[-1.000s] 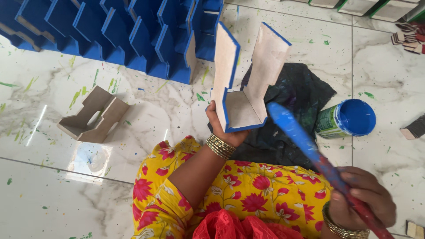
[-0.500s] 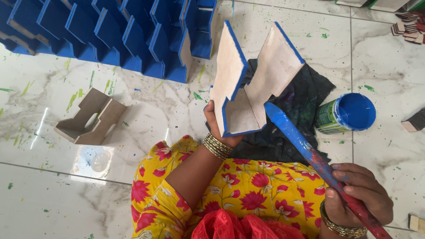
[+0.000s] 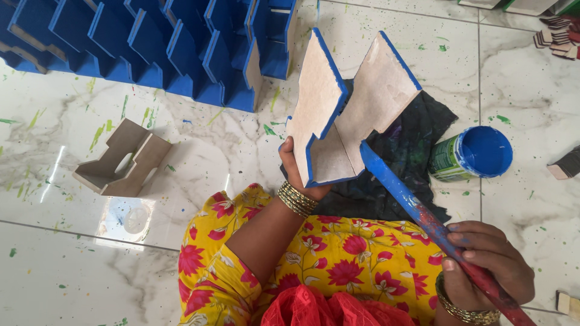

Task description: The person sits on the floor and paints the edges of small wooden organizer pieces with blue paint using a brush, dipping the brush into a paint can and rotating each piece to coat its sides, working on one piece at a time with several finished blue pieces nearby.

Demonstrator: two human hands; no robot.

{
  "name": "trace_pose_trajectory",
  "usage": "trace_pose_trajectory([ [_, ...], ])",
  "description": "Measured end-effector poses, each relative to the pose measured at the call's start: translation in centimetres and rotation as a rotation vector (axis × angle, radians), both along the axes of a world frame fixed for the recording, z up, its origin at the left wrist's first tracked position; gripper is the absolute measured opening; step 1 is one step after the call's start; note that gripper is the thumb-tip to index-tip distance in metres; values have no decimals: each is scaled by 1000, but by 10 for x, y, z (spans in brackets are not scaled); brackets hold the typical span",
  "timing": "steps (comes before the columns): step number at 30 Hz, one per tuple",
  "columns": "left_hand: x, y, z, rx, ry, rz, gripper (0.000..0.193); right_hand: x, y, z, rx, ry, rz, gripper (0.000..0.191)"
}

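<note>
Left hand [image 3: 297, 175] grips lower corner of notched beige board piece with blue-painted edges [image 3: 344, 115], held above floor, two flaps spreading up and away from person, long axis running lower-left to upper-right. Right hand [image 3: 483, 265] clenched round long paint-coated brush [image 3: 423, 217], blue tip touching piece's lower right edge, handle slanting down-right. Black paint-stained cloth [image 3: 423, 139] beneath. Open tin of blue paint [image 3: 477, 154] just right of cloth. Unpainted beige notched piece [image 3: 121, 163] on white marble floor [image 3: 199, 145], left. Row of blue painted pieces [image 3: 151, 42] beyond.
</note>
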State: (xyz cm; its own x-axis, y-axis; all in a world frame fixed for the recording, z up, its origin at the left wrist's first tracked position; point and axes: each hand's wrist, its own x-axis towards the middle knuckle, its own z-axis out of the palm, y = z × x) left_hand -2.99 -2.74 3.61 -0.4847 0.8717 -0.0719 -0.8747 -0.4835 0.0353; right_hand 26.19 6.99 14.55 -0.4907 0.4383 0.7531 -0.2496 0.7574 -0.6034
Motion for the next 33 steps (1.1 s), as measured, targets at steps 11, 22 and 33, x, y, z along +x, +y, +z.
trace_pose_trajectory([
  [11, 1, 1, -12, 34, 30, -42, 92, 4, -2, 15, -83, -13, -5, 27],
  [22, -1, 0, -2, 23, -24, -44, 90, 56, 27, 37, 11, -341, 53, 34],
  [33, -3, -2, 1, 78, -33, -25, 88, 10, -21, 37, -38, -176, -38, 30],
])
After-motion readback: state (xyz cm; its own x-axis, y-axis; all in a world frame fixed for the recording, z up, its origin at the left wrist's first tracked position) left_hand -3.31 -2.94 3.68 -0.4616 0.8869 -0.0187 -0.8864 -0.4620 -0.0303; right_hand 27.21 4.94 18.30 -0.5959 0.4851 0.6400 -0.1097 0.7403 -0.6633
